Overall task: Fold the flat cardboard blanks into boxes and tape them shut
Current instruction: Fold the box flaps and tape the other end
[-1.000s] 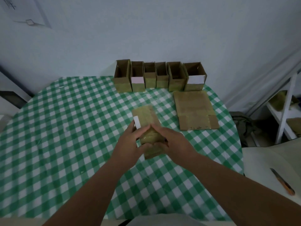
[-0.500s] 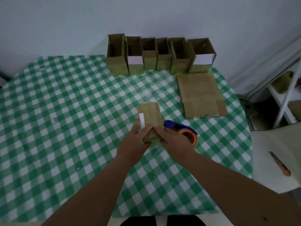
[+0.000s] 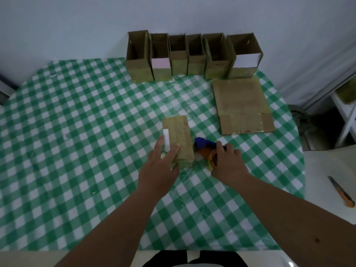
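Note:
A small folded cardboard box point(image 3: 178, 132) with a white label lies on the checked tablecloth in the middle of the table. My left hand point(image 3: 160, 166) rests on its near end, fingers laid over the top and left side. Just right of the box sits a blue and orange tape dispenser point(image 3: 205, 148). My right hand point(image 3: 227, 163) curls around its tape roll. A flat cardboard blank point(image 3: 242, 105) lies further back on the right.
Several open folded boxes point(image 3: 192, 56) stand in a row along the table's far edge by the wall. An orange utility knife point(image 3: 342, 191) lies on a white surface to the right. A white shelf frame point(image 3: 346, 112) stands at far right.
My right hand left the box and moved right onto the tape dispenser. My left hand stayed on the box, which now lies flat on the table.

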